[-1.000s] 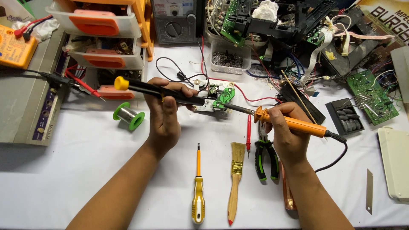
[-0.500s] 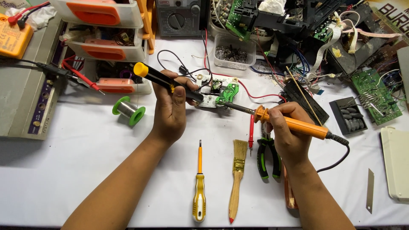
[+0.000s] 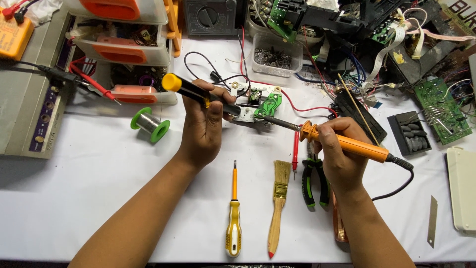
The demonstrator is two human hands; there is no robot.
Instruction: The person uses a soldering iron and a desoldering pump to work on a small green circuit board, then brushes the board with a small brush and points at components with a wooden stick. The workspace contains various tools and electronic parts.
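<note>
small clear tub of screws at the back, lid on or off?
Off. The clear tub is open at the top, with the dark metal bits inside showing directly. No lid can be seen beside it.

The copper-coloured tool (image 3: pixel 340 223) lay mostly hidden under the right hand (image 3: pixel 339 159) (lower right); its kind was unclear.

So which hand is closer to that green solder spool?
Left. The left hand is just right of the spool; the right hand is far beyond it, holding the orange iron.

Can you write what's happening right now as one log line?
left hand: holds black-yellow tool | right hand: holds orange soldering iron | tips at green circuit board
</note>
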